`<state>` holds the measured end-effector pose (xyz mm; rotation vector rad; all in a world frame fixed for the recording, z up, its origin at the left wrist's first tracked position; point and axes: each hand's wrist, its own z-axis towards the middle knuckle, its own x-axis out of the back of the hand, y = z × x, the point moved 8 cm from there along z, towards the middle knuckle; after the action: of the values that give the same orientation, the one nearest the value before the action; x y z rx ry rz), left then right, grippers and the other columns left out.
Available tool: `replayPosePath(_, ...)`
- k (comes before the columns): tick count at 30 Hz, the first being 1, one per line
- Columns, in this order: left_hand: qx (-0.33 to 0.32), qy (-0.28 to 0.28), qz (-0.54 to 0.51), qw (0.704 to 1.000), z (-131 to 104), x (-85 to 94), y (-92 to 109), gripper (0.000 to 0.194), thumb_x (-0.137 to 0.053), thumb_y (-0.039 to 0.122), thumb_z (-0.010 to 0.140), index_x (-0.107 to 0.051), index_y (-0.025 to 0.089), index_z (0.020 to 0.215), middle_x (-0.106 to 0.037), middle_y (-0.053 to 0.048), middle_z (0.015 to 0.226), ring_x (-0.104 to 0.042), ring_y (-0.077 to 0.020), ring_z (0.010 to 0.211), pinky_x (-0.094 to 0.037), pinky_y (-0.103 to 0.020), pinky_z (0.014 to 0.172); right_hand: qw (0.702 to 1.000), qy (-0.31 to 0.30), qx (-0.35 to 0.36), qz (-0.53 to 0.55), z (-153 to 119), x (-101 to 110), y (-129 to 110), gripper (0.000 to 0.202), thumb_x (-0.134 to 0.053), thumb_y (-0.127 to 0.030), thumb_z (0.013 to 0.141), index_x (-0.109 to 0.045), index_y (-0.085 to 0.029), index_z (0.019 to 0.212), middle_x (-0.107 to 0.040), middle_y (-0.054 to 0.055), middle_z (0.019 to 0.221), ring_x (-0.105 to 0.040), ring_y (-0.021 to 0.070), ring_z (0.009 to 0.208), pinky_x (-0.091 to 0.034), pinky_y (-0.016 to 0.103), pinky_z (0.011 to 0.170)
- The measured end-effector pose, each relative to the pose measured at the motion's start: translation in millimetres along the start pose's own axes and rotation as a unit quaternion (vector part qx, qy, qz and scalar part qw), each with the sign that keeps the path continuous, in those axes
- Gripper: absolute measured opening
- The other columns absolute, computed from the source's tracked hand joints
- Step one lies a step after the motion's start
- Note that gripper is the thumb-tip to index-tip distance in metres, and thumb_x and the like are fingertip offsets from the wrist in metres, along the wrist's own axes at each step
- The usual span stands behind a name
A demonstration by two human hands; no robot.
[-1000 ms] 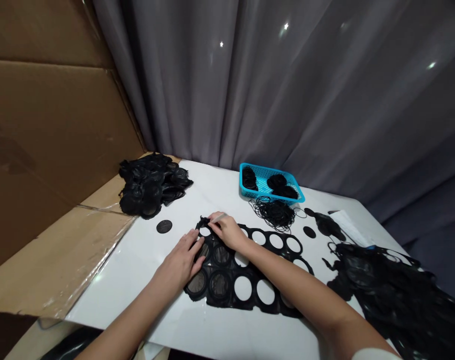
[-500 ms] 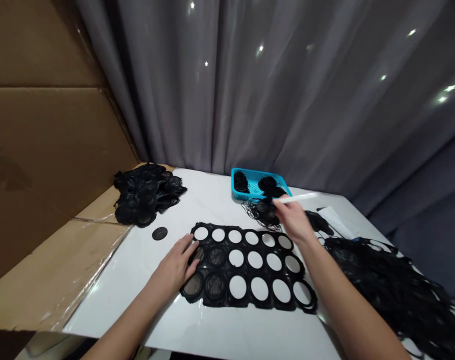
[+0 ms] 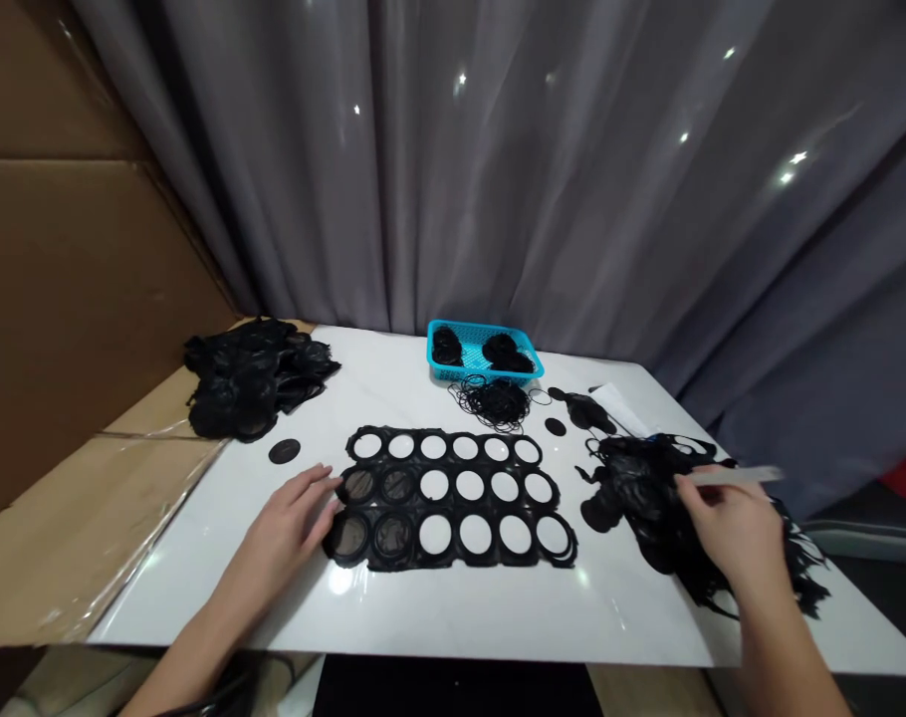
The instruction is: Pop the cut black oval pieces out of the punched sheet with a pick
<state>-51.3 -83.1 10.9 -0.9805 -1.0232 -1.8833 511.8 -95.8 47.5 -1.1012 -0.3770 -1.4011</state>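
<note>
A flat black rubbery sheet [image 3: 453,509] with rows of raised rings lies on the white table. Most rings are open to the table; several at the left of the two lower rows have dark film inside. My left hand [image 3: 293,518] rests at the sheet's left edge, fingers stretched out and holding nothing. At the right, my right hand [image 3: 741,528] pinches a slim whitish tool [image 3: 737,477], its tip end hidden by the fingers. That hand is over a heap of black scraps [image 3: 639,498]; whether it also holds a scrap I cannot tell.
Behind the sheet, a blue basket [image 3: 432,363] holds black coils, with a tangle of thin black rings [image 3: 494,401] before it. Loose black discs lie left [image 3: 284,452] and right [image 3: 556,427]. A black sheet pile [image 3: 255,378] sits by the cardboard [image 3: 65,349] at left.
My right hand has moved from near the basket to the scrap heap at the right, still with the tool. My left hand has slid slightly off the sheet's edge. The view has shifted right.
</note>
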Motion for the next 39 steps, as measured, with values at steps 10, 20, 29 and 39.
replayPosePath(10, -0.031, -0.004, 0.011, 0.999, -41, -22.2, 45, 0.036, -0.047, 0.037, 0.1, -0.064, 0.019, 0.126, -0.065, -0.012, 0.13, -0.063, -0.0268, 0.119, -0.054, -0.043, 0.102, 0.778, -0.432, 0.143, 0.434, -72, -120, -287, 0.012, -0.064, -0.033, 0.085, -0.066, -0.021, 0.084, -0.071, 0.003, 0.088, -0.067, 0.0182, 0.078, -0.052, 0.029, 0.07)
replayPosePath(20, -0.032, -0.015, 0.027, 0.999, -48, -29.2, 52, 0.035, -0.047, 0.032, 0.101, -0.059, 0.019, 0.131, -0.061, -0.012, 0.135, -0.059, -0.0289, 0.125, -0.052, -0.048, 0.106, 0.722, -0.494, 0.226, 0.429, -128, -195, -371, 0.005, -0.07, -0.021, 0.079, -0.067, -0.019, 0.079, -0.072, 0.003, 0.093, -0.066, 0.0174, 0.083, -0.05, 0.029, 0.075)
replayPosePath(29, -0.047, -0.01, 0.032, 0.998, -49, -34.5, 51, 0.037, -0.048, 0.031, 0.1, -0.055, 0.015, 0.133, -0.057, -0.015, 0.14, -0.051, -0.0308, 0.135, -0.047, -0.05, 0.111, 0.73, -0.469, 0.291, 0.402, -130, -183, -375, 0.01, -0.069, -0.018, 0.083, -0.062, -0.019, 0.076, -0.069, 0.003, 0.095, -0.065, 0.0174, 0.088, -0.049, 0.03, 0.083)
replayPosePath(39, -0.067, -0.011, 0.046, 0.997, -43, -31.4, 55, 0.035, -0.048, 0.029, 0.098, -0.058, 0.015, 0.128, -0.062, -0.016, 0.131, -0.056, -0.0329, 0.13, -0.051, -0.051, 0.107, 0.839, -0.27, 0.407, 0.238, -76, -170, -383, 0.017, -0.043, -0.014, 0.097, -0.057, -0.02, 0.09, -0.067, 0.011, 0.092, -0.059, 0.0248, 0.089, -0.043, 0.037, 0.084)
